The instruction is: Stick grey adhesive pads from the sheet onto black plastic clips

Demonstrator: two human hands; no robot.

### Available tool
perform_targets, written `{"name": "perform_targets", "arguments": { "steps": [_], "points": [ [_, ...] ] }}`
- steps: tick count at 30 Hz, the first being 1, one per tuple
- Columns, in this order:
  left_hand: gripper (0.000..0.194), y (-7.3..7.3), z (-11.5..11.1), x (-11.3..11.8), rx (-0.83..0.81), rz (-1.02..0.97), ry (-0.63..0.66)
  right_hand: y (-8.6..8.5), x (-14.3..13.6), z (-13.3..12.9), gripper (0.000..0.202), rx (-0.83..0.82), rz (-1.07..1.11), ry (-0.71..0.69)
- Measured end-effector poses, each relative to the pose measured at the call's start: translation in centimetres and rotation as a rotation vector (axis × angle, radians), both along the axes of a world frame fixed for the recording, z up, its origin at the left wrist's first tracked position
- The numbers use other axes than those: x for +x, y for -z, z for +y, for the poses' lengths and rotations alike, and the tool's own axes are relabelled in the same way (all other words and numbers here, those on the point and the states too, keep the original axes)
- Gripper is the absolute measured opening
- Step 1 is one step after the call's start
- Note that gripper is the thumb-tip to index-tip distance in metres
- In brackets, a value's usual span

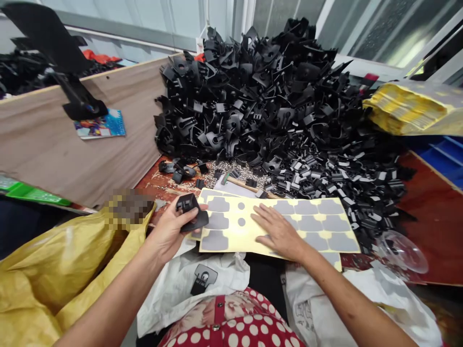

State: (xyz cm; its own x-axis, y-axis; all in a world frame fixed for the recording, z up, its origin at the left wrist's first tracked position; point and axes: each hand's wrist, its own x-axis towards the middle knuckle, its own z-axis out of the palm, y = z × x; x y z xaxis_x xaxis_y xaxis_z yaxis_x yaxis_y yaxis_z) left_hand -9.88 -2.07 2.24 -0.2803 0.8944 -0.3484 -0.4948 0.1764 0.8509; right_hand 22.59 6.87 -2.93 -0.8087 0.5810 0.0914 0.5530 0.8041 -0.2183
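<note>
My left hand (pixel 173 224) is closed around a black plastic clip (pixel 191 217), held at the left edge of a yellow sheet of grey stickers (pixel 249 241). Flat on that sheet rests my right hand (pixel 277 229), fingers spread, near a bare yellow area with two grey round stickers. Grey shaped stickers fill both sides of the sheet. Another sheet partly shows beneath it. A similar black piece (pixel 204 278) lies on the white plastic bag (pixel 162 299) across the lap.
Behind the sheet, a large heap of black plastic parts (pixel 249 96) covers the table, with a small hammer (pixel 240 183) in front. Yellow-edged sheets (pixel 408 108) are stacked at right. A clear plastic bowl (pixel 403 253) sits right; a yellow sack (pixel 61 260) lies left beside a wooden board (pixel 108 159).
</note>
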Motion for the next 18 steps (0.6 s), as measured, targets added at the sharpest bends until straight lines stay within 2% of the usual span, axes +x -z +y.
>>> {"name": "perform_targets", "arguments": {
  "steps": [2,4,7,9,11,13,16,18],
  "points": [
    [0.052,-0.3,1.1,1.7,-0.009,-0.014,0.116,-1.0,2.0,0.6,0.060,0.021,-0.011,-0.017],
    [0.053,-0.1,2.6,3.7,-0.011,-0.040,0.242,-2.2,2.5,0.5,0.056,0.043,-0.026,0.006],
    [0.054,0.9,5.4,6.5,-0.011,-0.006,0.414,-3.9,1.0,-1.3,0.041,0.137,-0.026,0.132],
    [0.051,1.8,6.9,7.7,-0.029,0.057,0.465,-4.4,-0.7,-3.4,0.030,0.157,0.073,0.214],
    [0.045,2.4,7.8,8.1,-0.048,0.089,0.473,-4.0,-2.5,-5.6,0.031,0.039,0.236,0.215],
    [0.043,2.8,8.0,8.1,-0.056,0.090,0.476,-2.9,-4.1,-7.3,0.033,-0.132,0.381,0.169],
    [0.043,3.0,7.9,7.8,-0.057,0.086,0.491,-1.1,-5.4,-8.4,0.033,-0.258,0.491,0.162],
    [0.045,3.1,7.9,7.7,-0.054,0.082,0.493,-1.1,-5.6,-8.7,0.033,-0.351,0.534,0.180]
  ]
}}
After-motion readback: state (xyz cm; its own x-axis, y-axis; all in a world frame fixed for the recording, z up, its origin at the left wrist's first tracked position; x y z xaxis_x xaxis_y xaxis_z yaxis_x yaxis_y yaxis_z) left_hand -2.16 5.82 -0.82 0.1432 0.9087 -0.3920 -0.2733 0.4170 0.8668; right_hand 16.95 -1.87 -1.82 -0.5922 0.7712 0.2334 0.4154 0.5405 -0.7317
